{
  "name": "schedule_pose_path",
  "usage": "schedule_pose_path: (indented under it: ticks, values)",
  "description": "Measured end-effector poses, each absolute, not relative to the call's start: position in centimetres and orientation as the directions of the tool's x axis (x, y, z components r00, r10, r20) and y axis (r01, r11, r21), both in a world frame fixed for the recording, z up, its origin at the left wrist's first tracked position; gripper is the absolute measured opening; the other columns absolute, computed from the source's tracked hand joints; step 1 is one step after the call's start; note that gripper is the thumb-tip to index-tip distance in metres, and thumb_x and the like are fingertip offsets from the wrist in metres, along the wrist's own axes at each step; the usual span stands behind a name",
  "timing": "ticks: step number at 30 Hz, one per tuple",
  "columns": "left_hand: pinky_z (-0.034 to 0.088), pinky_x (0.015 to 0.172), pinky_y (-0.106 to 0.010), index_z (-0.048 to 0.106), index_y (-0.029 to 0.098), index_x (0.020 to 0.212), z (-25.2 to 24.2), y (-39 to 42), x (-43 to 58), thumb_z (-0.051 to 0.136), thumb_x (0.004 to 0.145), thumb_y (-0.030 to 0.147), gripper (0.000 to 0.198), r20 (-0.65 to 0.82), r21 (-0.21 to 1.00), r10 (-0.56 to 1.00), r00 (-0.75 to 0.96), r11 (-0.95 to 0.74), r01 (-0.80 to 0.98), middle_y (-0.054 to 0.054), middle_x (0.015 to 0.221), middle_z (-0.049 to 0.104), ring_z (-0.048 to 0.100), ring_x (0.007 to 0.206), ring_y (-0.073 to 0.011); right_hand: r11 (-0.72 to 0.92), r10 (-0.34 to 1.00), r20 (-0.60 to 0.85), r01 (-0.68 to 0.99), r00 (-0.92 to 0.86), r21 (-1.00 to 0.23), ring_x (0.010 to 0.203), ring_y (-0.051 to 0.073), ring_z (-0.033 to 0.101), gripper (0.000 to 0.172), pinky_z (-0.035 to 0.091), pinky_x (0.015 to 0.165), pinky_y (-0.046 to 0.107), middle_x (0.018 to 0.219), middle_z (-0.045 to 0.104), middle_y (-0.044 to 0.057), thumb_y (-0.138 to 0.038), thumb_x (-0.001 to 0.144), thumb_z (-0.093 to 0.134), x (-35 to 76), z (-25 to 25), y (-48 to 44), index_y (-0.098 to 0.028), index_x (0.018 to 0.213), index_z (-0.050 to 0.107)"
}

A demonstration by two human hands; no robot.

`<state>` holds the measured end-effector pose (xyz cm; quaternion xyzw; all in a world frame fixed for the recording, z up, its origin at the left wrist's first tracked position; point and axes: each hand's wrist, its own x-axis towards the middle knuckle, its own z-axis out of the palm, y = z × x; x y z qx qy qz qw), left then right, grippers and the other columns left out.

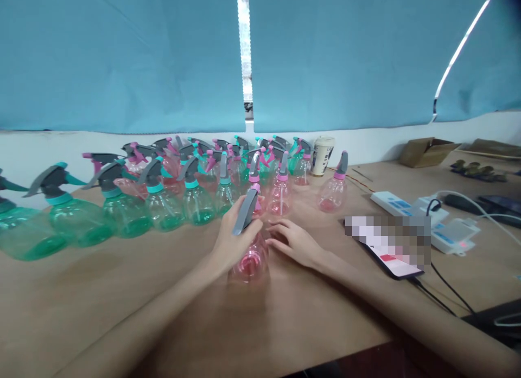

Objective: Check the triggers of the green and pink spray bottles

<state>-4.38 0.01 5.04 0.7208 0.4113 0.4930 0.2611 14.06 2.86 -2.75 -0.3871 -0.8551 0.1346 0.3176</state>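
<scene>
In the middle of the table stands a clear pink spray bottle (249, 265) with a grey and pink trigger head. My left hand (234, 234) is wrapped round its neck, just below the grey top. To the right of that bottle, my right hand (296, 243) is low over the table with fingers apart, its fingertips close to the bottle's side; whether they touch it I cannot tell. Just beyond my hands stands another pink spray bottle (280, 196). Green spray bottles (198, 204) with teal collars form a row to the left.
More pink and green bottles crowd the back, beside a paper cup (323, 157). One pink bottle (332, 192) stands apart on the right. Further right are a phone (401, 264) on a cable, a power strip (393, 203), a cardboard box (425, 153) and loose cords.
</scene>
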Motion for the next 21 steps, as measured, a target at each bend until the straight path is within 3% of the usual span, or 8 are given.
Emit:
schedule_pose_path:
  ticks: [4, 10, 21]
  values:
    - [0.052, 0.075, -0.034, 0.058, 0.022, 0.101, 5.0, 0.2, -4.8, 0.048, 0.073, 0.015, 0.031, 0.466, 0.79, 0.854, 0.23, -0.519, 0.327, 0.0, 0.085, 0.063, 0.061, 0.077, -0.017, 0.693, 0.721, 0.417, 0.575, -0.553, -0.436, 0.12, 0.025, 0.053, 0.033, 0.043, 0.101, 0.041, 0.126, 0.057, 0.015, -0.038, 0.089, 0.055, 13.2, -3.8, 3.7, -0.015, 0.111, 0.064]
    - [0.052, 0.067, -0.033, 0.06, 0.02, 0.101, 4.8, 0.4, -5.4, 0.049, 0.072, 0.018, 0.032, 0.427, 0.794, 0.865, 0.265, -0.498, 0.348, 0.0, 0.075, 0.062, 0.06, 0.069, -0.0176, 0.7, 0.714, 0.408, 0.569, -0.569, -0.431, 0.122, 0.025, 0.053, 0.032, 0.043, 0.101, 0.044, 0.127, 0.058, 0.016, -0.034, 0.09, 0.054, 12.7, -4.6, 3.8, -0.015, 0.114, 0.062]
    - [0.038, 0.056, -0.026, 0.055, 0.018, 0.074, 5.7, 0.2, -4.9, 0.048, 0.067, 0.016, 0.01, 0.471, 0.766, 0.836, 0.283, -0.546, 0.338, 0.004, 0.064, 0.049, 0.047, 0.061, -0.0132, 0.711, 0.702, 0.365, 0.58, -0.611, -0.397, 0.127, 0.028, 0.047, 0.038, 0.038, 0.106, 0.046, 0.133, 0.055, 0.017, -0.035, 0.091, 0.051, 13.0, -4.8, 3.8, -0.013, 0.121, 0.059]
